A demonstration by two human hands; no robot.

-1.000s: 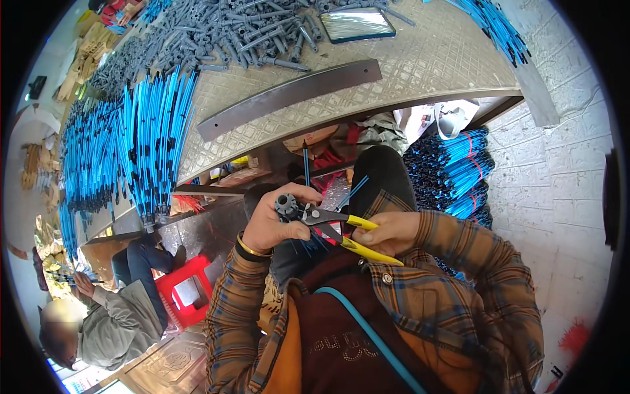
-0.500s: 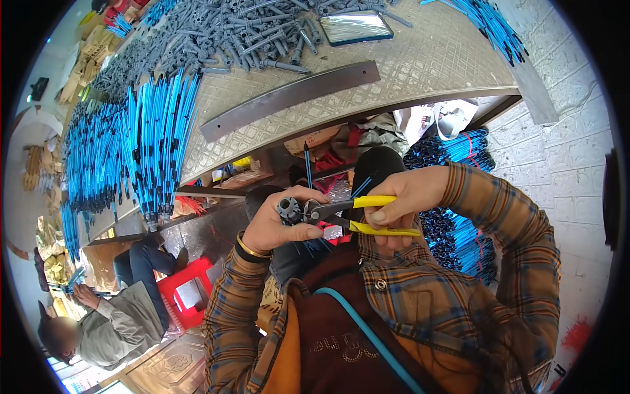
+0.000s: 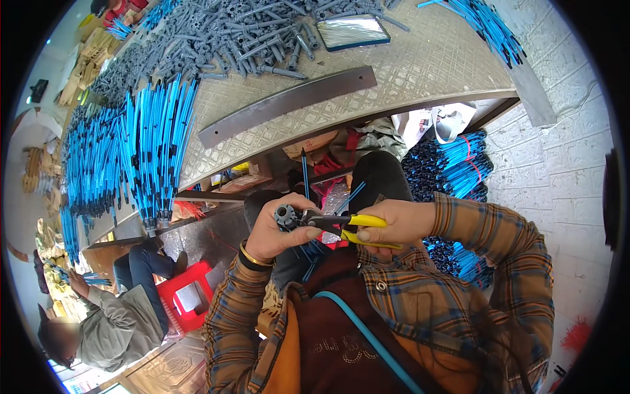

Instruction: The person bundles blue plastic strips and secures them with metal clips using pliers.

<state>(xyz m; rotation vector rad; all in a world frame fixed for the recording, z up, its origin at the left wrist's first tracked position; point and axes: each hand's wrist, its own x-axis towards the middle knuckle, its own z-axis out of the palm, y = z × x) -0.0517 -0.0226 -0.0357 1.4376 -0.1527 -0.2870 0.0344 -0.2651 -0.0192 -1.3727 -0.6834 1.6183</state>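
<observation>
A grey ribbed plastic fitting (image 3: 285, 215) is gripped in my left hand (image 3: 264, 231), its round hollow end facing up. Thin blue rods with black ends, such as the upright rod (image 3: 306, 176), stick out around that hand; how they join the fitting is hidden. My right hand (image 3: 401, 222) is closed round the yellow handles of a pair of pliers (image 3: 367, 220). Their dark jaws reach in beside the fitting, close to my left thumb. What lies between the jaws is too small to make out.
Ahead, a workbench (image 3: 420, 82) carries a heap of grey plastic fittings (image 3: 223, 36), a dark metal strip (image 3: 289, 105) and blue rod bundles (image 3: 154, 141) at its left edge. More bundles (image 3: 453, 164) lie right of my legs. A person (image 3: 121, 322) sits at lower left by a red stool (image 3: 169, 299).
My right hand has shifted a little to the left and squeezed the pliers' handles closer together. The left hand keeps its hold on the fitting, slightly further left.
</observation>
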